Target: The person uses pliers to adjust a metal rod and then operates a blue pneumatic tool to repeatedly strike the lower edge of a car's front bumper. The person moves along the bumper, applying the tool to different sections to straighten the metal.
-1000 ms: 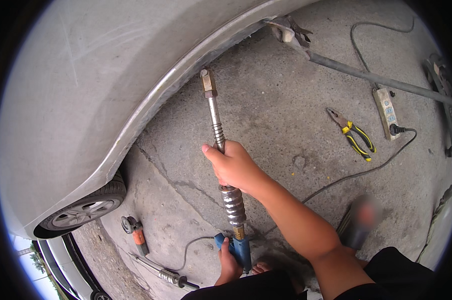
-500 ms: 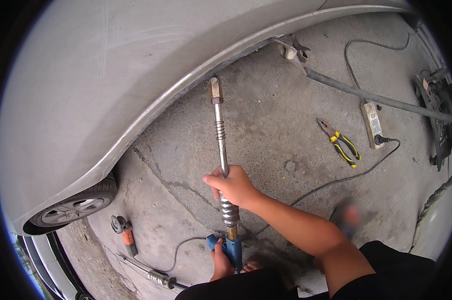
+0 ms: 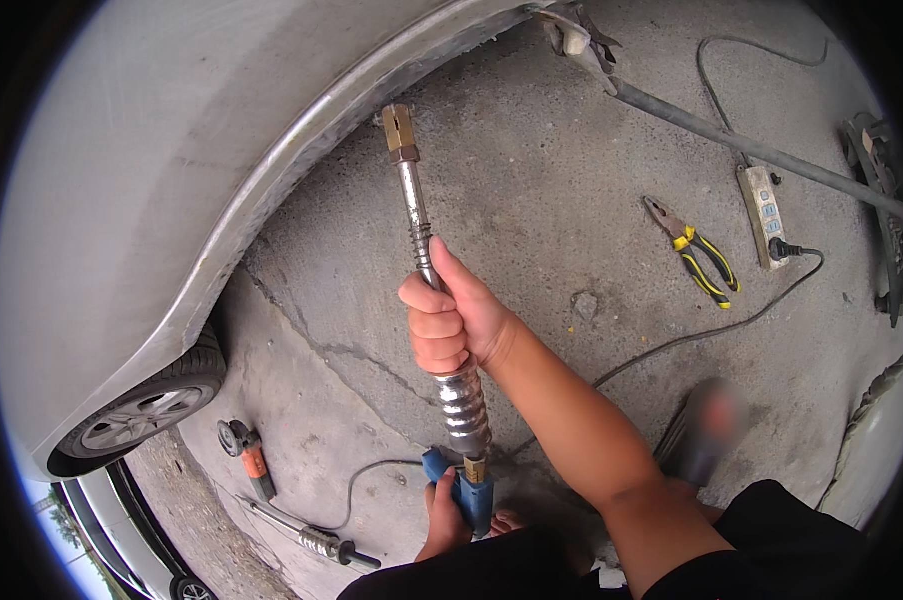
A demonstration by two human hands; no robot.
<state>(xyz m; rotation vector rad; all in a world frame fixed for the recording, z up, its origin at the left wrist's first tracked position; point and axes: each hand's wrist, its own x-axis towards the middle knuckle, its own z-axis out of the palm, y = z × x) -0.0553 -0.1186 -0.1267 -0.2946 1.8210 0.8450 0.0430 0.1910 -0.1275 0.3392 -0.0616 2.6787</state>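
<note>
A slide hammer with a spring on its chrome shaft runs up from my lap. Its brass-coloured head is at the lower edge of the pale car body; whether it is attached there I cannot tell. My right hand is wrapped round the tool just above the ribbed metal weight, thumb pointing up the shaft. Whether it also covers part of the weight is hidden. Low in the view, my left hand grips the blue handle, its fingers partly hidden.
Yellow-and-black pliers and a power strip lie at right on the concrete. A grey pipe crosses behind them. At left are an orange grinder, a second slide hammer and the car's wheel. A cable crosses the floor.
My right hand has turned, and its looser hold is now a full fist with the thumb up the shaft. The slide hammer's head appears higher and further left; the whole view has shifted.
</note>
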